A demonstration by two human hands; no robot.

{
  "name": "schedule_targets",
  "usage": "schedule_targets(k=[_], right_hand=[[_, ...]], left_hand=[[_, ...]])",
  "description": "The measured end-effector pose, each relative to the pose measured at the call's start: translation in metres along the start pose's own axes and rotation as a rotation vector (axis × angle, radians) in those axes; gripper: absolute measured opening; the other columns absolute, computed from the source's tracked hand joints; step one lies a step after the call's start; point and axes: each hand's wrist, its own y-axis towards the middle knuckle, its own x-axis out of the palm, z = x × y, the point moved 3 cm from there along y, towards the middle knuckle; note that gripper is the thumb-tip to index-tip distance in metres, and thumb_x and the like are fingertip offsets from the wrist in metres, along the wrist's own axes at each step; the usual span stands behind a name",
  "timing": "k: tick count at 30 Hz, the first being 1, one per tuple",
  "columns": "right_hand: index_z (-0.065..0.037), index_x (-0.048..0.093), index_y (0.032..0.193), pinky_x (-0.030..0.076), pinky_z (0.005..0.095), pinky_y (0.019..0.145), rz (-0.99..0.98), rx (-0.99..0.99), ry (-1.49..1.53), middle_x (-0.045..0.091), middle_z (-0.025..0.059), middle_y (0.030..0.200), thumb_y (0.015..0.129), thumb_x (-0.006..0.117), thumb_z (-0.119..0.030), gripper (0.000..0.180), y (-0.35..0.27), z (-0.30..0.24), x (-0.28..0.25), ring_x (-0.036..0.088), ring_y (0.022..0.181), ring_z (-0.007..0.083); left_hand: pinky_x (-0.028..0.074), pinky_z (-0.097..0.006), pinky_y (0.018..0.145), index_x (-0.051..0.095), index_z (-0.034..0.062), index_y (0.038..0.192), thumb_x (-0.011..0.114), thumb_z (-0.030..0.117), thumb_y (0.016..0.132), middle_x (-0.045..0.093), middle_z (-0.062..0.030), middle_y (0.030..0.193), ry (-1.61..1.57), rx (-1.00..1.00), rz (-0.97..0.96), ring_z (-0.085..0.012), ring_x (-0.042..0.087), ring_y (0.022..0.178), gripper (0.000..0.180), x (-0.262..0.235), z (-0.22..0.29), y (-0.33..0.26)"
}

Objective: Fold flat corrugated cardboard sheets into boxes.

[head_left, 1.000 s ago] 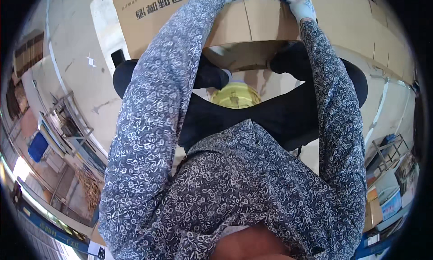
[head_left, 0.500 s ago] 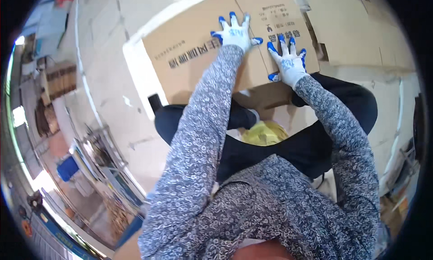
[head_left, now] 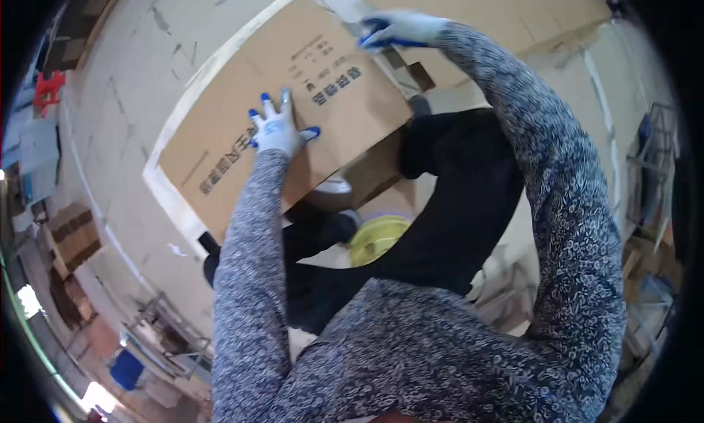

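Note:
A closed brown cardboard box [head_left: 242,93] with dark print lies at a slant in front of me. My left hand [head_left: 279,132], in a white glove with blue fingertips, rests flat on its top with the fingers spread. Gloved the same way, my right hand [head_left: 407,30] is at the box's far right corner. Motion blurs its fingers, which point left. Whether it touches the box or holds anything I cannot make out.
A round yellow object [head_left: 378,239] sits between my dark-trousered legs. More flat cardboard [head_left: 506,19] lies at the far right. Metal frames [head_left: 172,327] and a blue object [head_left: 127,370] stand at left. A red stool-like object [head_left: 49,91] is further off.
The box now appears further left and turned at a steeper slant. My left hand has stayed on its top; my right hand has lifted off the top and moved to the far right corner.

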Motion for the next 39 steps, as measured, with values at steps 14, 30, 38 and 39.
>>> schedule_targets(k=[14,30,38,39], right_hand=[[-0.026,0.024,0.154,0.028,0.0679,0.107,0.600,0.326,-1.265,0.033,0.0169,0.154,0.083,0.069,-0.038,0.085,-0.068,0.226,0.071,0.032,0.140,0.0434],[-0.004,0.041,0.144,0.051,0.0246,0.077,1.391,-0.126,0.539,0.065,0.0080,0.107,0.096,0.062,-0.018,0.055,-0.290,0.040,-0.093,0.062,0.094,0.0117],[-0.004,0.045,0.134,0.058,0.0430,0.069,1.400,0.806,0.302,0.061,0.0152,0.113,0.094,0.061,-0.036,0.053,-0.259,0.366,-0.112,0.063,0.096,0.0298],[-0.004,0.049,0.129,0.057,0.0453,0.069,1.220,0.920,0.377,0.061,0.0157,0.112,0.095,0.059,-0.038,0.050,-0.252,0.393,-0.104,0.062,0.098,0.0316]], left_hand=[[0.030,-0.072,0.104,0.012,0.0294,0.157,0.082,0.048,0.071,0.012,-0.0196,0.162,-0.033,0.012,0.038,-0.0533,0.014,0.144,0.113,-0.001,0.011,0.010],[0.029,-0.061,0.112,0.007,0.0250,0.158,0.085,0.046,0.069,0.010,-0.0253,0.161,-0.042,0.013,0.031,-0.0589,0.014,0.141,0.120,0.004,0.000,-0.003],[0.031,-0.061,0.111,0.009,0.0271,0.158,0.083,0.046,0.072,0.011,-0.0240,0.161,0.034,-0.029,-0.005,-0.0571,0.016,0.141,0.115,0.004,0.004,0.009],[0.031,-0.064,0.110,0.009,0.0282,0.158,0.083,0.047,0.072,0.010,-0.0222,0.162,0.027,-0.020,0.001,-0.0558,0.016,0.142,0.115,0.006,0.001,0.009]])
